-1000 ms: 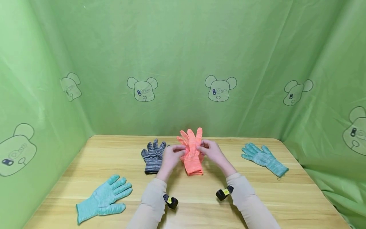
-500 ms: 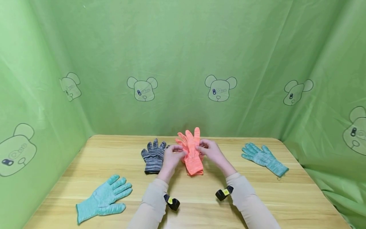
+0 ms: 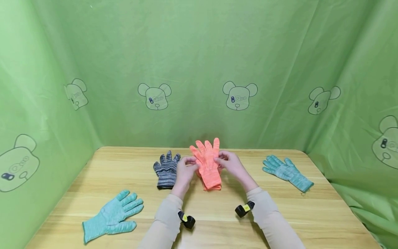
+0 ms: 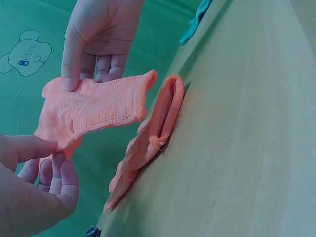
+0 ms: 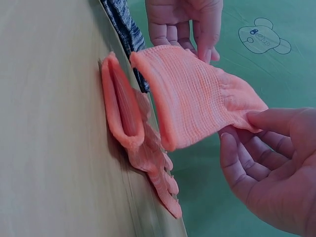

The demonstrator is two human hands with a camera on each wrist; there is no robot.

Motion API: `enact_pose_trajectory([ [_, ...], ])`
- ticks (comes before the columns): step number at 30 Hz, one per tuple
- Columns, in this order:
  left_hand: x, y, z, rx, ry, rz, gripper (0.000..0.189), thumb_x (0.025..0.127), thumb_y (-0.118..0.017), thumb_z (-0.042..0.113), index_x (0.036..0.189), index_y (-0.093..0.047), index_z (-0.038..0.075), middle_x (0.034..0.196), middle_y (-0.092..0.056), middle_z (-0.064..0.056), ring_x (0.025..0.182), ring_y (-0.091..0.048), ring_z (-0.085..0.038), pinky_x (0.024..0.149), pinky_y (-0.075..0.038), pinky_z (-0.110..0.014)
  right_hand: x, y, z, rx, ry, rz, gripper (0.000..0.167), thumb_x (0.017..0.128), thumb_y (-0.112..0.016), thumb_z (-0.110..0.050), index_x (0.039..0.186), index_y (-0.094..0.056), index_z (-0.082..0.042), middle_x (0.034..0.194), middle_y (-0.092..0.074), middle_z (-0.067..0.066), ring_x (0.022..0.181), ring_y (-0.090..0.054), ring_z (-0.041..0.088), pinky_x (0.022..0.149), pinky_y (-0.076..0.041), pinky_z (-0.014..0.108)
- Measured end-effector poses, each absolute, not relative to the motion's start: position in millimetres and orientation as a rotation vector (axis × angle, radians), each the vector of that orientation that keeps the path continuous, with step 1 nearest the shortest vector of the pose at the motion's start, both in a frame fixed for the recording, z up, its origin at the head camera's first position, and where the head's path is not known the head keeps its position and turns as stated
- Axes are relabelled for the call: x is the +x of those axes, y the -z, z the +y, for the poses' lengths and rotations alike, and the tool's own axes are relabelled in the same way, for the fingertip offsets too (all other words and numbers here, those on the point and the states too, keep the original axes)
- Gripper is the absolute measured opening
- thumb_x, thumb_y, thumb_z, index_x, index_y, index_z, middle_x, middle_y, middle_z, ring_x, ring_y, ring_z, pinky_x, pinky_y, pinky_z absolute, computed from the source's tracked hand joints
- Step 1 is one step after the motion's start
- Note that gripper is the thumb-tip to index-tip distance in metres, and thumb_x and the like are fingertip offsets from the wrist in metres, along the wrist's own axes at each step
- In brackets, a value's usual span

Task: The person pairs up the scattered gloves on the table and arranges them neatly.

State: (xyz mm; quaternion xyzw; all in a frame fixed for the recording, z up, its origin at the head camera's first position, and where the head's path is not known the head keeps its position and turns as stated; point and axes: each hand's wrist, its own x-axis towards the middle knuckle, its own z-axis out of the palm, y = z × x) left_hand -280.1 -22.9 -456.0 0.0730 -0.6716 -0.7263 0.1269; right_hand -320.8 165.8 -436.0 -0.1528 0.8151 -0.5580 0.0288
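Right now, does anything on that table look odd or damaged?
One small thing: what looks like a loose thread shows at the cuff of the teal glove on the right, as if its edge were fraying. Nothing else stands out.

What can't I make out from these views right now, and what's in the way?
- Head view: most of the lower orange glove, hidden behind the held orange glove.
- Head view: the right side of the striped glove, covered by the left hand.
- Left wrist view: most of a teal glove, cut off by the top edge.
- Head view: the bear-print lettering, too small to read surely.
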Motion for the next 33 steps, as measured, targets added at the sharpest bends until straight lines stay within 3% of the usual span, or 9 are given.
enact_pose_trajectory([
  [7,-281.8,457.8,-24.7,0.253,2.104,-1.922,0.026,0.072,-0.069,-0.012,0.097,-0.065,-0.007,0.089,-0.064,-0.012,0.083,-0.059,-0.014,0.067,-0.052,-0.017,-323.2,437.3,169.2,-0.449,1.695,2.509,0.024,0.093,-0.065,-0.012,0.104,-0.061,0.009,0.089,-0.065,0.019,0.072,-0.064,0.021,0.072,-0.06,0.048],
  [12,-284.7,460.5,-24.8,0.262,2.098,-1.911,0.026,0.074,-0.069,-0.014,0.099,-0.064,-0.01,0.093,-0.065,-0.02,0.089,-0.062,-0.024,0.066,-0.05,-0.015,-323.5,438.9,171.0,-0.437,1.652,2.536,0.022,0.093,-0.065,-0.012,0.101,-0.061,0.007,0.083,-0.066,0.013,0.068,-0.064,0.016,0.069,-0.06,0.039],
  [16,-288.1,462.8,-24.9,0.263,2.106,-1.919,0.027,0.074,-0.067,-0.016,0.101,-0.062,-0.014,0.098,-0.063,-0.026,0.093,-0.062,-0.031,0.067,-0.05,-0.017,-323.4,439.2,172.6,-0.434,1.643,2.534,0.019,0.093,-0.064,-0.011,0.099,-0.06,0.007,0.08,-0.065,0.011,0.069,-0.065,0.019,0.069,-0.061,0.04],
  [22,-287.8,464.6,-24.6,0.283,2.128,-1.9,0.025,0.073,-0.068,-0.012,0.098,-0.065,-0.007,0.095,-0.064,-0.014,0.089,-0.06,-0.018,0.067,-0.05,-0.015,-323.5,439.5,173.9,-0.452,1.631,2.534,0.02,0.093,-0.064,-0.009,0.103,-0.061,0.008,0.085,-0.066,0.017,0.073,-0.066,0.026,0.07,-0.06,0.044],
  [26,-283.9,461.4,-24.5,0.287,2.15,-1.879,0.025,0.073,-0.068,-0.012,0.098,-0.066,-0.007,0.095,-0.064,-0.013,0.091,-0.06,-0.02,0.069,-0.051,-0.016,-324.5,441.9,173.8,-0.442,1.62,2.546,0.019,0.092,-0.063,-0.006,0.104,-0.061,0.008,0.091,-0.067,0.02,0.077,-0.067,0.028,0.069,-0.06,0.041],
  [33,-287.1,467.6,-24.3,0.334,2.198,-1.88,0.024,0.075,-0.068,-0.011,0.097,-0.066,-0.004,0.097,-0.064,-0.011,0.095,-0.059,-0.02,0.071,-0.052,-0.018,-330.6,452.7,175.0,-0.413,1.616,2.534,0.017,0.092,-0.061,-0.001,0.106,-0.06,0.009,0.093,-0.065,0.017,0.074,-0.066,0.019,0.069,-0.06,0.033],
])
